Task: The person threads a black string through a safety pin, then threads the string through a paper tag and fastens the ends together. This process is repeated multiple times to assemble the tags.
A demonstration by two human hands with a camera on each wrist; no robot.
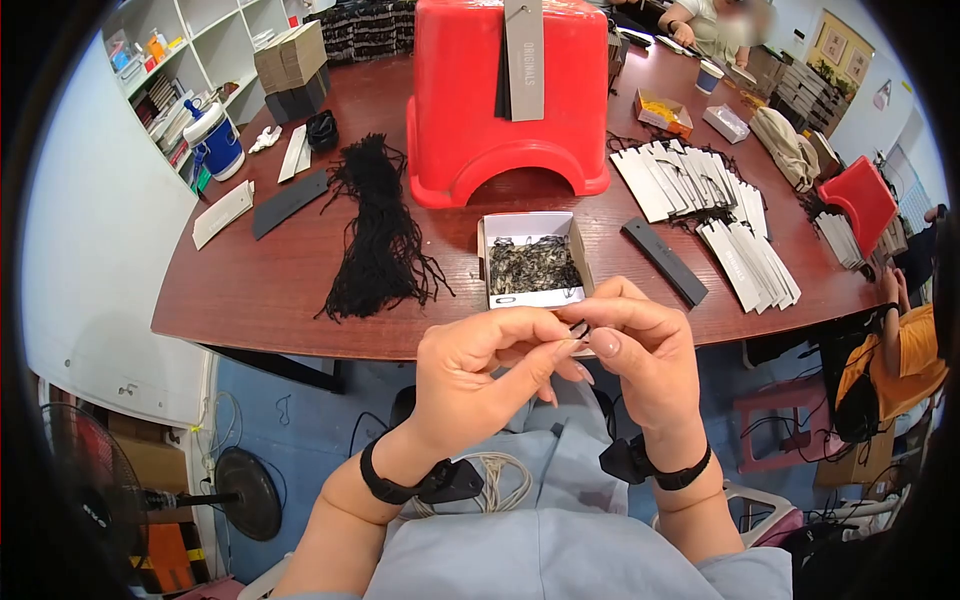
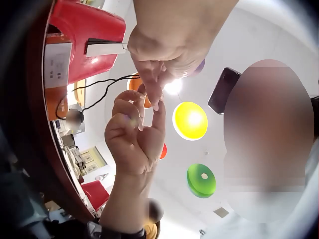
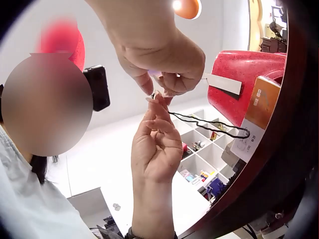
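My left hand (image 1: 475, 365) and right hand (image 1: 650, 365) meet fingertip to fingertip over the table's front edge. Between them they pinch a thin black cord, whose long loop (image 3: 247, 133) hangs out past the fingers in the right wrist view. From the left wrist, the cord (image 2: 112, 79) trails toward the table side. A small bit at the fingertips is mostly hidden, and I cannot tell what it is. Just beyond the hands stands an open box (image 1: 484, 250) holding many small dark wire pins (image 1: 540, 265).
Behind the box stands a red plastic stool (image 1: 450, 110) with hang tags (image 1: 525, 60) on its front. A bundle of black cords (image 1: 375, 235) lies left. Pale strung tags (image 1: 665, 180) fan out at right, near a dark tag stack (image 1: 664, 262). Other people sit farther off.
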